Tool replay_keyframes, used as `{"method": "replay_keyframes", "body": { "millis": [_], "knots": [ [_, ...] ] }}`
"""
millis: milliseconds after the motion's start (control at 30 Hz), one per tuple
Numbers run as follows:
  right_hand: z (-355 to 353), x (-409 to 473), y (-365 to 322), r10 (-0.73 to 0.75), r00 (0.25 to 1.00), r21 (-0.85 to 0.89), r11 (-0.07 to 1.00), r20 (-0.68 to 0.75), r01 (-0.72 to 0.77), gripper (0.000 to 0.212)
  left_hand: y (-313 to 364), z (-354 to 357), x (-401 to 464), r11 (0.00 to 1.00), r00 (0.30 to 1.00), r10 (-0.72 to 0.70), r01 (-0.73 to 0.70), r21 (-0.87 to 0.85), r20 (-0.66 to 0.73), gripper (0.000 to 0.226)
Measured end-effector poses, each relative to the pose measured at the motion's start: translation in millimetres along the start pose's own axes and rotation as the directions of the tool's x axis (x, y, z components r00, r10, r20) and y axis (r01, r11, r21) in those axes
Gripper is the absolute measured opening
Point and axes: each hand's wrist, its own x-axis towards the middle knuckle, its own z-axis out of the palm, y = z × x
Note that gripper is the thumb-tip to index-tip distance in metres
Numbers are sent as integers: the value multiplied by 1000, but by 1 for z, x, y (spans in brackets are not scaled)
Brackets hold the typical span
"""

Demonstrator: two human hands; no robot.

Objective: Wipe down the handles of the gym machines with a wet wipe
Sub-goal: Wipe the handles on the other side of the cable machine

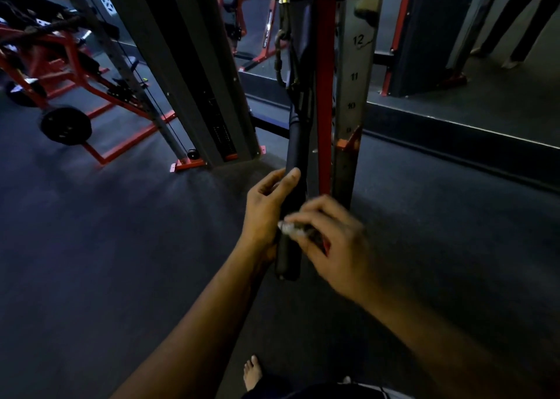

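1. the handle (291,156), a long black padded bar, hung upright in the centre of the frame from a carabiner (280,62) above, just beside a red upright (325,95) and a numbered post (351,95).
2. the left hand (266,213) gripped the handle's lower part from the left; its fingers were curled round the bar, thumb lying up along it.
3. the right hand (330,241) pinched a crumpled wet wipe (291,227) against the handle, just below centre; its fingers were bent over the wipe, though motion blur hid the exact hold.
4. risks, as i judge them: the handle hung free, so a loosened left grip could let it swing or twist away from the wipe; the wipe looked small and bunched, so it might slip from the fingers or miss the far side of the bar; the upper length towards the carabiner could be left unwiped.
5. a bare foot (252,373) stood on the dark floor (106,262) at the bottom of the frame; a dropped wipe would land near it.
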Motion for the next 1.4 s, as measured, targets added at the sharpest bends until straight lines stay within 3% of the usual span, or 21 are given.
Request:
{"method": "replay_keyframes", "body": {
  "millis": [67, 167, 400, 533, 667, 967, 1100, 1233, 1400],
  "knots": [
    [-5, 18, 4, 45, 997, -17, 999, -57, -46, 25, 1, 3, 1, 996, 1000, -8, 9, -90, 9, 20],
    [-5, 19, 6, 104, 994, -6, 995, -34, -105, 24, 0, 4, -1, 985, 999, -52, 53, -162, 12, 21],
    [1, -47, -12, 78, 971, 52, 994, 226, -92, 31, -5, 2, -6, 961, 985, -155, 132, -244, -78, 30],
    [1, -19, 4, 34, 995, -8, 999, 93, -33, 28, -2, 7, -4, 950, 979, -181, 149, -273, -94, 33],
    [-4, 16, 16, 84, 992, -4, 996, -90, -85, 23, 2, 13, -3, 951, 974, -187, 147, -273, -127, 34],
    [3, -49, -2, 203, 979, 116, 973, -2, -201, 29, -3, 13, -4, 994, 983, -84, 70, -86, -162, 39],
    [-4, -55, -2, 155, 985, 201, 965, 76, -168, 26, -2, 12, -2, 993, 984, -91, 78, -86, -156, 30],
    [-1, -24, 8, 104, 994, 181, 978, 13, -105, 25, 1, 10, 4, 995, 988, -82, 73, -70, -134, 24],
    [0, 7, 22, 173, 978, 179, 972, -114, -151, 26, 5, 10, 6, 993, 987, -84, 72, -89, -136, 30]
  ]
}}
